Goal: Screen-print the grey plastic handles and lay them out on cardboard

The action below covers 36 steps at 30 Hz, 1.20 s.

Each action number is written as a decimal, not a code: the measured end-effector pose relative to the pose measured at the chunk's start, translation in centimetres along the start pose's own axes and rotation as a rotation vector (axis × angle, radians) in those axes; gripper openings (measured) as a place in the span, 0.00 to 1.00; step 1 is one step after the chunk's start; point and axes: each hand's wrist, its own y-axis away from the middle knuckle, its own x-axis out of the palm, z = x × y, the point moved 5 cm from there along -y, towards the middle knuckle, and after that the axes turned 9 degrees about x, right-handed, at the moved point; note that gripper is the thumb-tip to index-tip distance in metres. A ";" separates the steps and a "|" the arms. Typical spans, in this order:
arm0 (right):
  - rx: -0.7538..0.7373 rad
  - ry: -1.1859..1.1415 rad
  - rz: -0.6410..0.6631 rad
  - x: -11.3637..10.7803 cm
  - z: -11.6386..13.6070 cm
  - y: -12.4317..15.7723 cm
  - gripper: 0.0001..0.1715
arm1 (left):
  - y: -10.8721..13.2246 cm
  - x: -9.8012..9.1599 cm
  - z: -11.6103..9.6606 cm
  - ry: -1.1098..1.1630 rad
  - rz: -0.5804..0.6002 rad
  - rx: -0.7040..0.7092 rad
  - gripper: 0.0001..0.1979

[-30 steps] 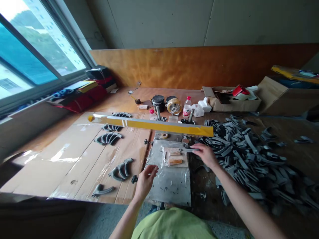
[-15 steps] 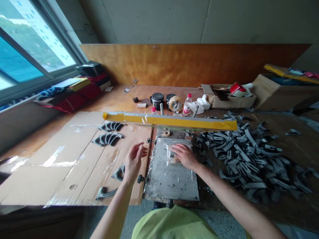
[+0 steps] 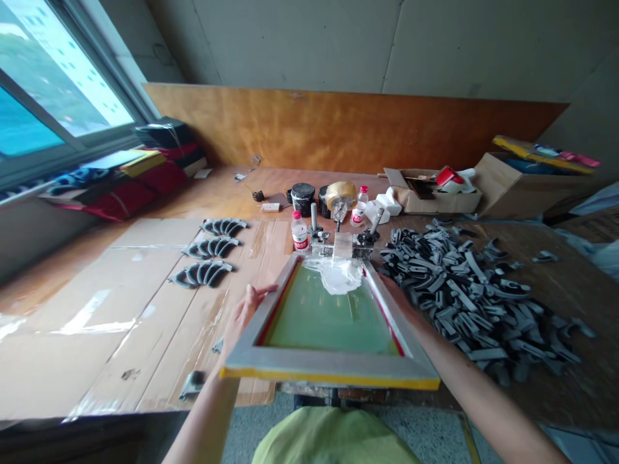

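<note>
A hinged screen frame [image 3: 333, 368] with grey rails, a yellow front edge and green mesh lies almost flat in front of me. White ink [image 3: 338, 276] is pooled at its far end. My left hand [image 3: 247, 310] grips the frame's left rail, thumb on top. My right hand [image 3: 397, 298] reaches in at the right rail, and the frame hides its fingers. A large heap of grey plastic parts [image 3: 464, 296] lies to the right of the frame.
Three rows of grey curved parts [image 3: 213, 248] sit on taped cardboard [image 3: 120, 309] to the left. Behind the frame stand a small bottle [image 3: 299, 233], black jars [image 3: 304, 196] and a tape roll [image 3: 340, 193]. Cardboard boxes [image 3: 435, 198] are at the back right. A window is on the left.
The frame has swung down from raised to nearly flat and now covers the metal plate. My left hand moved onto its left rail. My right hand went from the plate to under the right rail.
</note>
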 end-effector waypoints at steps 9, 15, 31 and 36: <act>-0.171 0.338 -0.162 -0.9 8.1 -5.7 0.30 | 3.7 2.1 11.8 0.034 0.169 -0.267 0.44; 0.018 0.466 0.087 0.9 8.4 -6.9 0.10 | 3.5 2.4 12.5 0.031 0.198 -0.279 0.43; -0.491 0.403 0.132 3.4 7.8 1.8 0.14 | 3.8 2.4 13.4 0.060 0.174 -0.298 0.37; -0.564 0.371 0.203 1.6 7.9 1.5 0.13 | 3.9 2.4 13.4 0.062 0.147 -0.293 0.38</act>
